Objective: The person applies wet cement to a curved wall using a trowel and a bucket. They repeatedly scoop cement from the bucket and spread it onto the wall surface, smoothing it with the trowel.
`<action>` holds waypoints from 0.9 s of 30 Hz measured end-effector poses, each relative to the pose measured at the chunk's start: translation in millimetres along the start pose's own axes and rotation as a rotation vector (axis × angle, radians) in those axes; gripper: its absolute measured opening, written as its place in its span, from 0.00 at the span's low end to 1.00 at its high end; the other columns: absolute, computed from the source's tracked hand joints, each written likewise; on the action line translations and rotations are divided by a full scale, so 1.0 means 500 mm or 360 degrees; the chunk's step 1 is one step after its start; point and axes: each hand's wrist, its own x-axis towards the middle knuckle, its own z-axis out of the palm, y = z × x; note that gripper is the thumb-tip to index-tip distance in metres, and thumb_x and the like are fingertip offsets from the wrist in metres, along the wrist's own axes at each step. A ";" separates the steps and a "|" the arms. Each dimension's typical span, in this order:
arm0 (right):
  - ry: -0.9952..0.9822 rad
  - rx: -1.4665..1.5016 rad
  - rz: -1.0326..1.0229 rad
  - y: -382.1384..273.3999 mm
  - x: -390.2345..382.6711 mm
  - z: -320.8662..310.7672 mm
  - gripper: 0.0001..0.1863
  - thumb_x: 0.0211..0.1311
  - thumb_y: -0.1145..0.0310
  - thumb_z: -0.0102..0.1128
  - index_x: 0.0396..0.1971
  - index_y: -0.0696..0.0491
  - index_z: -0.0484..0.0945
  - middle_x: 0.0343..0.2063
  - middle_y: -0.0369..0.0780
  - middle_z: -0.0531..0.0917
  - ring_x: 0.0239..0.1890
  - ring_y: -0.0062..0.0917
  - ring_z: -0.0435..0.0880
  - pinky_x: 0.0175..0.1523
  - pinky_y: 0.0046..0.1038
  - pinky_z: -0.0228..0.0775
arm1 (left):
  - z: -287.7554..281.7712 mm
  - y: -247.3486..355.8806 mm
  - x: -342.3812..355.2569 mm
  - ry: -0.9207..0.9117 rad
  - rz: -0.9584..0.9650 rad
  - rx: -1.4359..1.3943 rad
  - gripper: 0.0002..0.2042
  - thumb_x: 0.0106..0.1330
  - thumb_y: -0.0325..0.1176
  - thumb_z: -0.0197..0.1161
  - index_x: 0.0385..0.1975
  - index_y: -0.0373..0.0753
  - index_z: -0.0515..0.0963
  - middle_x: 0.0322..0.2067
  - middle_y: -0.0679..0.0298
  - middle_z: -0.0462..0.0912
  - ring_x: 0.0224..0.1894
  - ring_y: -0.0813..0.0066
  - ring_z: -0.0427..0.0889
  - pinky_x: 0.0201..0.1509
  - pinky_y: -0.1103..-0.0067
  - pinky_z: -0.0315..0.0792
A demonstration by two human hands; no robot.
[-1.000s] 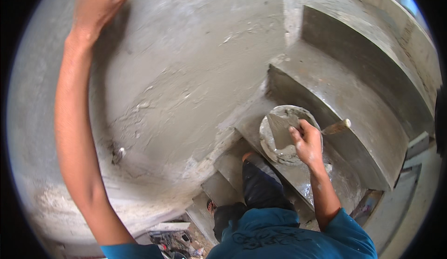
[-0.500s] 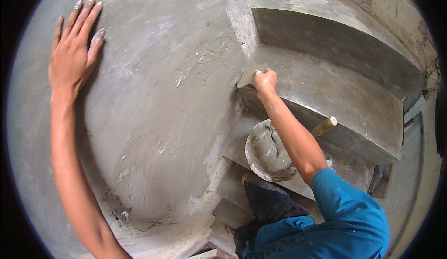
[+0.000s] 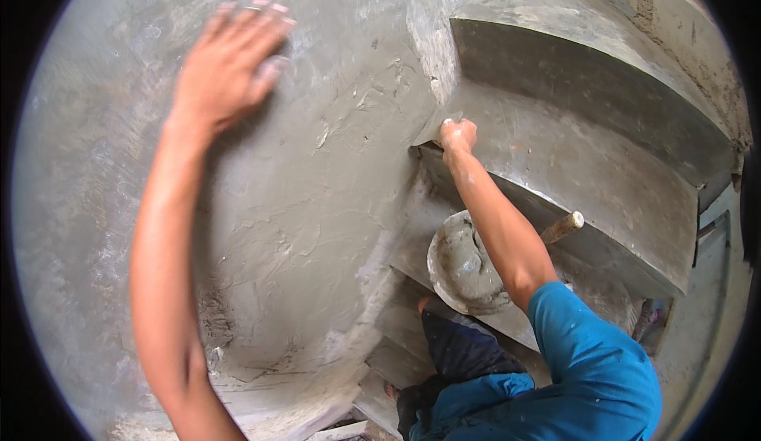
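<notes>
My left hand (image 3: 230, 68) is over the upper part of the grey plastered wall (image 3: 261, 195), fingers stretched out and a little smeared by motion. Nothing is in it; whether the palm touches the wall, I cannot tell. At the wall's right edge, my right hand (image 3: 458, 135) is closed on a flat, mortar-coloured trowel (image 3: 429, 132). Its thin blade lies at the corner where the wall meets the stair step (image 3: 587, 171); my fist hides its handle. Ridged wet mortar (image 3: 357, 108) covers the wall between my hands.
Below my right forearm, a round bowl (image 3: 464, 262) of wet mortar stands on a lower step. A wooden handle (image 3: 564, 227) sticks up beside it. Higher steps rise at the upper right, with a sharp front edge. My feet and dark trousers (image 3: 468, 342) are on the steps below.
My left hand has moved right across the wall, its fingers now blurred. The right hand stays at the step corner with the trowel. The whole view has shifted slightly.
</notes>
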 end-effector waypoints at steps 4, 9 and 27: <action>0.0001 0.0039 -0.0025 0.016 0.010 -0.003 0.20 0.61 0.70 0.67 0.49 0.69 0.83 0.50 0.62 0.86 0.57 0.56 0.86 0.61 0.45 0.77 | 0.055 0.105 0.094 -0.0052 0.0237 -0.0251 0.28 0.83 0.53 0.45 0.78 0.50 0.65 0.78 0.70 0.66 0.82 0.72 0.58 0.90 0.64 0.42; 0.0060 -0.0106 0.0095 0.029 0.037 0.008 0.19 0.60 0.70 0.67 0.47 0.68 0.84 0.47 0.62 0.87 0.54 0.58 0.87 0.60 0.47 0.79 | 0.076 0.129 0.116 -0.0085 0.0248 -0.0167 0.28 0.83 0.52 0.44 0.78 0.51 0.64 0.77 0.70 0.67 0.81 0.71 0.58 0.90 0.65 0.43; -0.0177 0.0066 -0.0620 -0.221 -0.024 0.037 0.15 0.63 0.68 0.71 0.38 0.68 0.84 0.36 0.54 0.89 0.38 0.40 0.91 0.42 0.41 0.88 | 0.074 0.127 0.114 -0.0041 0.0212 -0.0233 0.28 0.84 0.52 0.42 0.77 0.47 0.66 0.76 0.68 0.69 0.81 0.69 0.60 0.89 0.64 0.46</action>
